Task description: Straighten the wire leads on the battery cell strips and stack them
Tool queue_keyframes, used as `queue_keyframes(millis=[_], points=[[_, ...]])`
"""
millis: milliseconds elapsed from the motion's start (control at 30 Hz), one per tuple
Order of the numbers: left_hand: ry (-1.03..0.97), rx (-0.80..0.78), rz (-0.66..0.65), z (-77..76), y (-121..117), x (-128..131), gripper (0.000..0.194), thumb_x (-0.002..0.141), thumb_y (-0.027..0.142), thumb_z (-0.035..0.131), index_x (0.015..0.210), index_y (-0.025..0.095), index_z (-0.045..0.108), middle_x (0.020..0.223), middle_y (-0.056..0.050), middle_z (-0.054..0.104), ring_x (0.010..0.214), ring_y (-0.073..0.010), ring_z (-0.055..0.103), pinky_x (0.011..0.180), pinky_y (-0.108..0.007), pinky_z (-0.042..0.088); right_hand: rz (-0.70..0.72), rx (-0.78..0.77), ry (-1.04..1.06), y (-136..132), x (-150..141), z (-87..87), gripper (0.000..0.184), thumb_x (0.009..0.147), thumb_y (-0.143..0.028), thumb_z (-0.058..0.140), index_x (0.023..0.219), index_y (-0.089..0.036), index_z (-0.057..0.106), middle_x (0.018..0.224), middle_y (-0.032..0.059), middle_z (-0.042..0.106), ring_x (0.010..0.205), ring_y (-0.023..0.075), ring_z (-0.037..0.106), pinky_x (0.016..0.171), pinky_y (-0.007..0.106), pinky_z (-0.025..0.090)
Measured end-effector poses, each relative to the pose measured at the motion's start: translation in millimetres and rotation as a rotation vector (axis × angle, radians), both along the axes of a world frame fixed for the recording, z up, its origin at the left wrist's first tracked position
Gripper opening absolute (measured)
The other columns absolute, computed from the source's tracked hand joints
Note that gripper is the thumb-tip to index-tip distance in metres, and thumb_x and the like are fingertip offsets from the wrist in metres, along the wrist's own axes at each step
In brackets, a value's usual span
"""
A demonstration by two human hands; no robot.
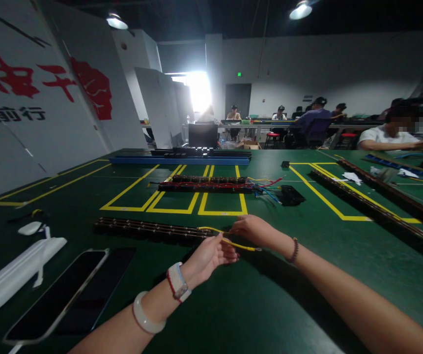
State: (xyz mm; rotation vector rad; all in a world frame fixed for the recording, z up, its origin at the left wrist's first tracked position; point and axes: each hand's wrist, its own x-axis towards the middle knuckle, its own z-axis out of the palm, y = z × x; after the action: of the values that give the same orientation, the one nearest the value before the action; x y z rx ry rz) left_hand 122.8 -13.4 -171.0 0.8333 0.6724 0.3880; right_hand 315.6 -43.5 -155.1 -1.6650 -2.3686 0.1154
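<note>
A long dark bar (141,228) with rows of thin metallic strips lies on the green table in front of me. From its right end runs a yellow wire (242,246), tipped with a metal ring lug. My left hand (207,258), palm turned up, pinches this wire between thumb and fingers beside the bar's end. Just right of it, my right hand (253,229) is bent down with its fingertips together near the bar's end. What those fingertips grip is hidden behind the hand.
Farther back lies a wired bar assembly (206,186) beside a black connector box (292,195). A phone (58,295), a dark slab (98,290) and a white pouch (19,275) lie left. More bars (366,209) stretch along the right, where a co-worker (388,135) sits.
</note>
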Motion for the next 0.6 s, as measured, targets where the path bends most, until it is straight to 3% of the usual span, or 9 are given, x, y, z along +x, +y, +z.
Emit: queue_keyframes(millis=[167, 300, 433, 600], points=[[0.153, -0.031, 0.050, 12.5, -2, -2, 0.026, 0.095, 0.033, 0.034, 0.084, 0.012, 0.045, 0.058, 0.001, 0.050, 0.048, -0.0086, 0.050, 0.053, -0.022, 0.043, 0.053, -0.056, 0.115, 4, 5, -9.5, 0.020, 0.087, -0.023, 0.054, 0.100, -0.017, 0.070, 0.088, 0.0059, 0.063, 0.079, 0.0115, 0.055, 0.074, 0.022, 0.041], [0.269, 0.099, -0.044, 15.8, -1, -5, 0.027, 0.095, 0.038, 0.031, 0.088, 0.014, 0.041, 0.053, 0.004, 0.046, 0.044, -0.0083, 0.045, 0.049, -0.021, 0.039, 0.061, -0.052, 0.069, 2, 1, -9.1, 0.022, 0.088, -0.022, 0.053, 0.101, -0.018, 0.070, 0.088, 0.0063, 0.064, 0.081, 0.0121, 0.056, 0.075, 0.023, 0.042], [0.389, 0.274, -0.197, 13.6, 1, -8, 0.027, 0.096, 0.040, 0.027, 0.094, 0.015, 0.037, 0.053, 0.001, 0.052, 0.047, -0.0127, 0.052, 0.052, -0.025, 0.043, 0.057, -0.033, -0.016, -2, -1, -1.2, 0.023, 0.088, -0.024, 0.052, 0.101, -0.020, 0.070, 0.086, 0.0062, 0.064, 0.078, 0.0120, 0.056, 0.071, 0.022, 0.040], [0.496, 0.345, -0.340, 5.3, 4, -9, 0.055, 0.096, 0.047, 0.017, 0.075, 0.008, 0.049, 0.058, -0.010, 0.057, 0.052, -0.0141, 0.058, 0.058, -0.027, 0.046, -0.015, 0.009, -0.091, -14, -10, 18.8, 0.025, 0.089, -0.033, 0.051, 0.090, -0.018, 0.071, 0.082, 0.0059, 0.064, 0.072, 0.0115, 0.055, 0.066, 0.023, 0.037]])
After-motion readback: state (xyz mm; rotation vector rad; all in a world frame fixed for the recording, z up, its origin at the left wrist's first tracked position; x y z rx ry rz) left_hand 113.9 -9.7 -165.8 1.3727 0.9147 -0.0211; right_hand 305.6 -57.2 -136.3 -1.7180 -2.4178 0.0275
